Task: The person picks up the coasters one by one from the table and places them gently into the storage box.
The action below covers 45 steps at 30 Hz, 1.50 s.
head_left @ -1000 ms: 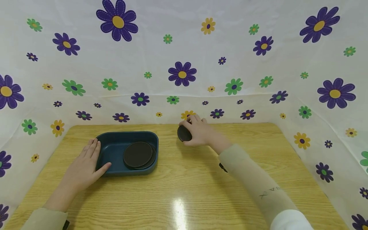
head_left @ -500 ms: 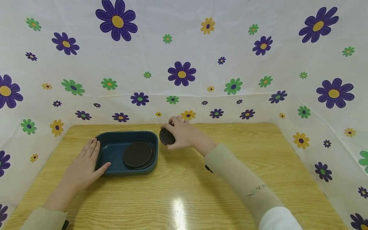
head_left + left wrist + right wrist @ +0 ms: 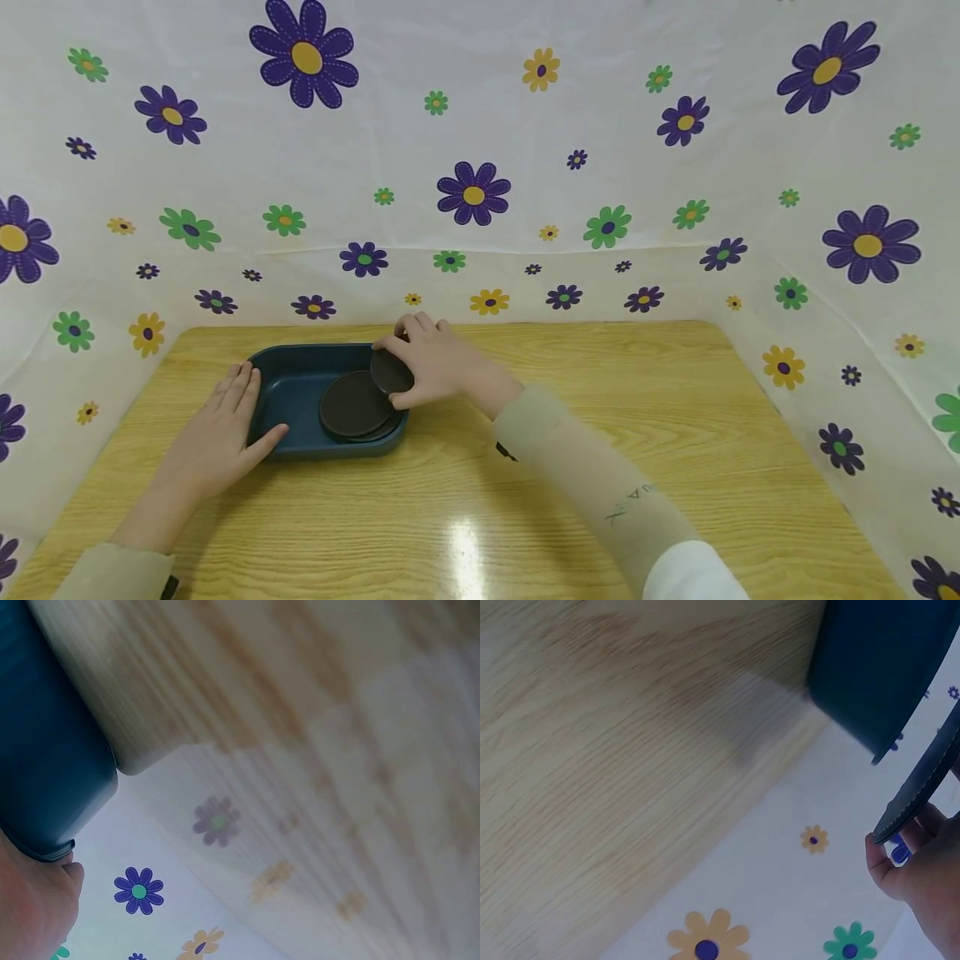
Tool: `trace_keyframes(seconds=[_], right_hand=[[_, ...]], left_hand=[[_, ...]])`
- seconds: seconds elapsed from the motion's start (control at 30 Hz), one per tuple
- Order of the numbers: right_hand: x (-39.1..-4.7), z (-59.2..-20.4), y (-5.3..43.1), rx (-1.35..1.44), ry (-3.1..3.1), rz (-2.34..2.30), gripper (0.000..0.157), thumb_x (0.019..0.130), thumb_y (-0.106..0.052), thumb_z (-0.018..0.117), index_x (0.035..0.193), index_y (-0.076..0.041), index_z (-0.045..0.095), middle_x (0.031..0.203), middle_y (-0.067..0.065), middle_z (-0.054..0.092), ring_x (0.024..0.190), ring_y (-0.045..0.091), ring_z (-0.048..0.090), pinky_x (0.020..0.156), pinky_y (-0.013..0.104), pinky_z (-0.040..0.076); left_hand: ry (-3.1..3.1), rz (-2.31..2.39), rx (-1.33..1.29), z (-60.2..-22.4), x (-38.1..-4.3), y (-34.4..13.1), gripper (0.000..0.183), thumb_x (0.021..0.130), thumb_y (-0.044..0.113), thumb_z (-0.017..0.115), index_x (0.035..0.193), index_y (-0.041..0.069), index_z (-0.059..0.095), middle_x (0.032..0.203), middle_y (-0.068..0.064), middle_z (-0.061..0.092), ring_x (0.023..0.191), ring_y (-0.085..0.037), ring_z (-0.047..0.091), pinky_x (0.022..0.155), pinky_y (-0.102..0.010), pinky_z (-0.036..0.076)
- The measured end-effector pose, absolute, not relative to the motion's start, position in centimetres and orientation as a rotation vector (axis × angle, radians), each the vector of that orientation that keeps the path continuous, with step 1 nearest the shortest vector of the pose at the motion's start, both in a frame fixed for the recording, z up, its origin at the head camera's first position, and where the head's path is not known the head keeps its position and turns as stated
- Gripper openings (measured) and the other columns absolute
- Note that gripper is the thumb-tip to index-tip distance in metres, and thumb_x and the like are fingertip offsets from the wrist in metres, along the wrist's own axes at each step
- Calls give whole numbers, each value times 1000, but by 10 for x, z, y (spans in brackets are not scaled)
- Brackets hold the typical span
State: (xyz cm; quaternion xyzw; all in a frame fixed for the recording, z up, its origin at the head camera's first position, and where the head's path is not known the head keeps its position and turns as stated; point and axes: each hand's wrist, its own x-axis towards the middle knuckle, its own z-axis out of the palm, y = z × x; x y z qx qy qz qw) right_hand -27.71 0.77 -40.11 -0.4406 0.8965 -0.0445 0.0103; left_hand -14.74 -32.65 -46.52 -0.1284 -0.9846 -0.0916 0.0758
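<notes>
A dark blue rectangular bin stands on the table at centre left in the head view. In its right half lie black round coasters, one overlapping another. My left hand rests against the bin's left side, fingers straight along the rim and thumb spread over the near edge. My right hand pinches another black coaster by its edges, tilted, over the bin's right rim. Stitching runs round the held coaster's edge in the right wrist view. The left wrist view shows fingers at the bin's rim.
The wooden table carries the bin and extends to its right and front. A white cloth with printed flowers hangs behind the table and along both sides.
My right hand has moved left with the coaster, from beside the bin to over its right rim. The left hand and the bin have stayed in place.
</notes>
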Motion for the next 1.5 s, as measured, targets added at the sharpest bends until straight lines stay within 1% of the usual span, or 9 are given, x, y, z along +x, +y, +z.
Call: trace_keyframes(seconds=[0.3, 0.4, 0.57, 0.7, 0.8, 0.93, 1.13, 1.37, 1.5], right_hand=[[-264, -401, -27, -1474, 2775, -22, 78, 88, -66, 67, 157, -35, 45, 149, 4, 45, 134, 21, 40, 105, 43, 44], [-261, -405, -35, -1503, 2764, -10, 78, 88, -67, 67, 156, -36, 46, 150, 4, 45, 136, 21, 41, 106, 44, 44], [-258, -411, -43, -1538, 2767, 67, 79, 87, -71, 65, 156, -37, 46, 152, 3, 46, 137, 21, 43, 105, 43, 45], [-256, -415, -46, -1546, 2756, 108, 79, 89, -72, 64, 158, -38, 44, 155, 3, 44, 139, 21, 42, 108, 43, 43], [-255, -415, -47, -1548, 2740, 119, 78, 92, -71, 62, 160, -38, 42, 158, 2, 42, 142, 21, 40, 112, 45, 42], [-255, -415, -46, -1556, 2732, 136, 75, 96, -70, 59, 161, -37, 41, 161, 2, 41, 146, 22, 39, 116, 46, 41], [-254, -413, -38, -1579, 2727, 109, 71, 97, -66, 61, 159, -35, 44, 161, 3, 43, 148, 23, 40, 117, 46, 41], [-256, -409, -22, -1598, 2717, 74, 69, 98, -61, 63, 158, -33, 46, 162, 3, 44, 151, 24, 40, 123, 47, 38], [-259, -407, -8, -1593, 2710, 23, 68, 99, -58, 64, 158, -30, 46, 162, 6, 43, 151, 26, 40, 126, 48, 36]], left_hand=[[-2948, -287, -386, -464, -148, -326, 97, 105, 54, 57, 163, -15, 19, 171, -37, 19, 164, -48, 12, 133, -32, -14], [-2957, -289, -373, -464, -148, -325, 98, 105, 54, 57, 163, -14, 18, 171, -37, 19, 164, -49, 12, 135, -38, -10], [-2982, -301, -356, -462, -148, -323, 99, 104, 55, 58, 164, -13, 18, 172, -36, 17, 164, -49, 11, 136, -52, 1], [-2998, -310, -355, -461, -148, -322, 99, 105, 56, 58, 164, -13, 16, 172, -36, 16, 164, -49, 10, 135, -56, 6], [-2993, -306, -356, -461, -149, -322, 99, 105, 56, 57, 164, -13, 17, 172, -36, 16, 164, -49, 11, 136, -54, 5], [-2970, -291, -364, -462, -149, -321, 99, 104, 55, 58, 164, -13, 19, 172, -36, 18, 164, -48, 13, 136, -49, 0], [-2967, -290, -371, -463, -149, -322, 99, 105, 56, 57, 163, -14, 19, 171, -37, 18, 163, -49, 14, 135, -43, -6], [-2963, -285, -384, -461, -147, -323, 99, 104, 56, 58, 163, -15, 19, 170, -38, 20, 162, -51, 16, 134, -38, -11], [-2951, -264, -400, -461, -147, -323, 100, 104, 56, 58, 163, -15, 19, 170, -38, 21, 162, -51, 17, 133, -34, -13]])
